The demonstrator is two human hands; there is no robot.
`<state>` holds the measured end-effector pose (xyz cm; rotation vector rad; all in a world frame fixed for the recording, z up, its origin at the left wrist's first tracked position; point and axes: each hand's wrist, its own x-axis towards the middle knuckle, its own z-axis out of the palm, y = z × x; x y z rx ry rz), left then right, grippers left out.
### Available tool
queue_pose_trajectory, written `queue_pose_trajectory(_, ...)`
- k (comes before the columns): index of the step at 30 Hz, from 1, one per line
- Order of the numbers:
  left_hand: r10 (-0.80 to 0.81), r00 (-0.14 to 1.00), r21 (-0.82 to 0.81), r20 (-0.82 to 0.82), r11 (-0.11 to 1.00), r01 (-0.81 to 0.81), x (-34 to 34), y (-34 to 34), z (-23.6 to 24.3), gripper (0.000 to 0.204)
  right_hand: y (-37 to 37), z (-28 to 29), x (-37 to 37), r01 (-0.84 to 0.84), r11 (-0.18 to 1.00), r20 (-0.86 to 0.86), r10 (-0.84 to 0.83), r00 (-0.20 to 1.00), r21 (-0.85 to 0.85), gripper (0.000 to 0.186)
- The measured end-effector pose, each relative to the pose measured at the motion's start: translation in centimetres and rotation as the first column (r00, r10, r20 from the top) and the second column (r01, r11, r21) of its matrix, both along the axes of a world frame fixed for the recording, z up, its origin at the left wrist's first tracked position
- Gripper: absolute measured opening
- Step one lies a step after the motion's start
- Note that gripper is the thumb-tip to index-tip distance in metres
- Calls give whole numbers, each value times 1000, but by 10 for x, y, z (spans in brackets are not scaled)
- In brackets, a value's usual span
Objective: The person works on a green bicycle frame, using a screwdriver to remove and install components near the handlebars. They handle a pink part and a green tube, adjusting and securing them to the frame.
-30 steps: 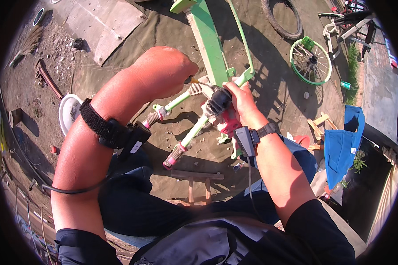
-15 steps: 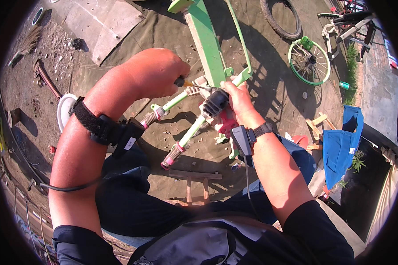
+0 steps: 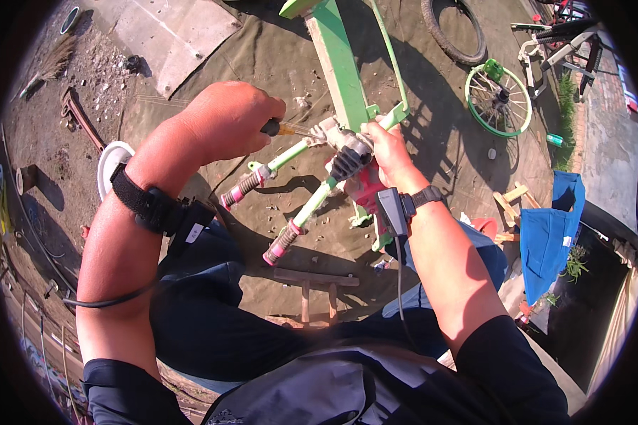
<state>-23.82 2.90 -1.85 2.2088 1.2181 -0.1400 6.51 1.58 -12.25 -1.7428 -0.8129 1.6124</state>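
Observation:
My left hand (image 3: pixel 237 120) is closed round the dark end of a screwdriver (image 3: pixel 288 129) with an amber handle. Its shaft points right, toward the dusty joint of a light green metal bike frame (image 3: pixel 337 67); whether the tip touches cannot be made out. Beside that joint sits a black ribbed rubber piece (image 3: pixel 347 164). My right hand (image 3: pixel 390 150) grips the frame around the joint, its thumb on top and other fingers mostly hidden. Two green legs with pink-ended coil springs, a nearer one (image 3: pixel 285 242) and a farther one (image 3: pixel 244 187), stick out toward me.
A small wooden stool (image 3: pixel 315 278) stands near my knees. Rightward lie a green-rimmed spoked wheel (image 3: pixel 498 97), a tyre (image 3: pixel 427 18), a blue fabric bin (image 3: pixel 546 244) and a wooden stand (image 3: pixel 514 202). A pipe wrench (image 3: pixel 82 122) and white round lid (image 3: pixel 113 159) are at left.
My left hand has drawn back leftward with the screwdriver, whose tip has left the black rubber piece. The frame appears slightly farther right in view, and my right hand still grips it.

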Motion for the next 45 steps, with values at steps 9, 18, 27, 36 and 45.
queue_pose_trajectory(9,91,995,-2,-44,996,-91,-3,-29,24,30,1,18,10,-181,976,-116,167,979,-125,27)
queue_pose_trajectory(18,298,953,19,-61,955,-297,5,-83,92,37,-8,108,53,-456,888,304,450,840,-54,46)
queue_pose_trajectory(27,800,569,-166,192,598,-784,51,-146,89,38,-34,155,106,-409,878,187,371,910,248,46)
queue_pose_trajectory(36,935,-43,-705,351,234,-670,61,-156,51,32,-69,68,47,-382,924,119,382,916,-24,41)
queue_pose_trajectory(45,895,-218,-786,390,200,-586,53,-143,43,27,-62,30,2,-42,978,-9,41,999,-204,18)
